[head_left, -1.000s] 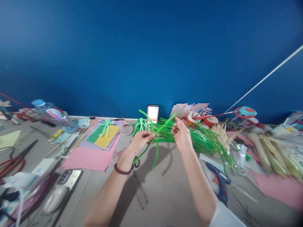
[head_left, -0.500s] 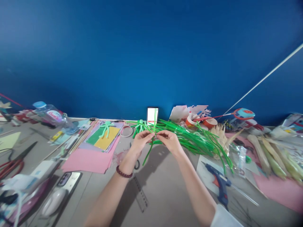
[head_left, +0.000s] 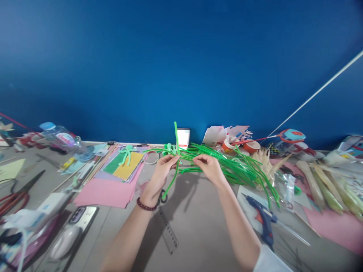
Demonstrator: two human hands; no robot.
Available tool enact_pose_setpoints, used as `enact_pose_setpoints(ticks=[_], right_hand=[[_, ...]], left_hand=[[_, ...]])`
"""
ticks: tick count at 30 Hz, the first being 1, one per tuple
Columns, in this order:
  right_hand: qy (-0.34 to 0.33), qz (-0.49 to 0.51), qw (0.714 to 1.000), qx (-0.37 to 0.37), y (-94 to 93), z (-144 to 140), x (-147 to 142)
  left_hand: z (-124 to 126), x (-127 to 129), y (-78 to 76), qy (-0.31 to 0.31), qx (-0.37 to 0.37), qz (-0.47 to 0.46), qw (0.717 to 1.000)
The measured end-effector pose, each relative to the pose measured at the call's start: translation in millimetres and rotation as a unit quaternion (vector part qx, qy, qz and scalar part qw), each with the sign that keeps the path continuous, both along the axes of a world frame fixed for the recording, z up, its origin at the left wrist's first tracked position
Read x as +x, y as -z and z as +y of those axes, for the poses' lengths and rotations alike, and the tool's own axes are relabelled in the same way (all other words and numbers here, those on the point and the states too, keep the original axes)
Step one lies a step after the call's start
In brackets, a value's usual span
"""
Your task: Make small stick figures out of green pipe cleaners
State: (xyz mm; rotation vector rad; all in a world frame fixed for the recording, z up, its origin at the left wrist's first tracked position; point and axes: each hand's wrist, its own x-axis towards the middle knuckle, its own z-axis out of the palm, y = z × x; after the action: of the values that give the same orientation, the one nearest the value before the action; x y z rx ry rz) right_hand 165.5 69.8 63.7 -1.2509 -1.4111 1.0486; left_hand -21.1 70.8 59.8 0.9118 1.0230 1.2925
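My left hand (head_left: 161, 172) pinches bright green pipe cleaners (head_left: 176, 145) above the grey table (head_left: 198, 226); one end stands up, another curls down past my wrist. A dark bead bracelet is on that wrist. My right hand (head_left: 208, 167) grips the same green pipe cleaners a little to the right. Behind both hands lies a big loose pile of green pipe cleaners (head_left: 241, 168). A small green pipe-cleaner figure (head_left: 169, 149) lies just beyond my left hand.
Pink paper sheets (head_left: 109, 189) with yellow and green card and another pipe-cleaner figure (head_left: 126, 152) lie left. Scissors (head_left: 17, 192), a phone (head_left: 82, 213), a plastic bottle (head_left: 61, 138), a tape ring (head_left: 151, 156), a ruler (head_left: 168, 230), a blue glue gun (head_left: 262, 219), paper cups (head_left: 251, 145) and corn husks (head_left: 326, 185) surround them.
A second ago my hands were apart, each with pipe cleaners. They came together, then parted slightly; one pipe-cleaner end now stands upright above my left hand.
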Motion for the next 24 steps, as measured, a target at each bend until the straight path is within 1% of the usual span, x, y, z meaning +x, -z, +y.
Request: enact_pose_setpoints(ticks=[2, 4, 8, 10, 13, 16, 19, 22, 24], right_hand=[[-0.029, -0.017, 0.999, -0.006, -1.0, -0.8, -0.1], [-0.052, -0.013, 0.998, -0.016, -0.9, -1.4, -3.1], [-0.086, 0.081, 0.992, -0.049, 4.0, -1.7, -14.2], [-0.091, 0.129, 0.986, -0.061, 7.5, -1.7, -19.4], [-0.069, 0.159, 0.982, -0.072, 11.3, -1.7, -23.7], [-0.051, 0.149, 0.983, -0.091, 13.0, -1.4, -24.6], [-0.041, 0.142, 0.984, -0.099, 14.9, -0.3, -25.0], [-0.031, 0.132, 0.988, -0.080, 18.0, 1.2, -27.5], [-0.031, 0.126, 0.989, -0.066, 20.5, 1.9, -30.2]], left_hand=[[-1.2, 1.0, -1.5, 0.016, -0.004, -0.003, 1.000], [-2.1, 3.8, -0.8, 0.043, -0.002, -0.003, 0.999], [-2.9, 9.8, 2.6, 0.093, 0.023, 0.021, 0.995], [-3.8, 11.7, 1.6, 0.109, 0.038, 0.030, 0.993], [-6.3, 13.0, -3.3, 0.126, 0.055, 0.036, 0.990], [-8.2, 13.8, -6.2, 0.123, 0.064, 0.064, 0.988], [-8.2, 15.0, -3.5, 0.100, 0.057, 0.090, 0.989], [-7.0, 16.2, 1.2, 0.077, 0.041, 0.104, 0.991], [-6.0, 16.8, 3.3, 0.075, 0.043, 0.101, 0.991]])
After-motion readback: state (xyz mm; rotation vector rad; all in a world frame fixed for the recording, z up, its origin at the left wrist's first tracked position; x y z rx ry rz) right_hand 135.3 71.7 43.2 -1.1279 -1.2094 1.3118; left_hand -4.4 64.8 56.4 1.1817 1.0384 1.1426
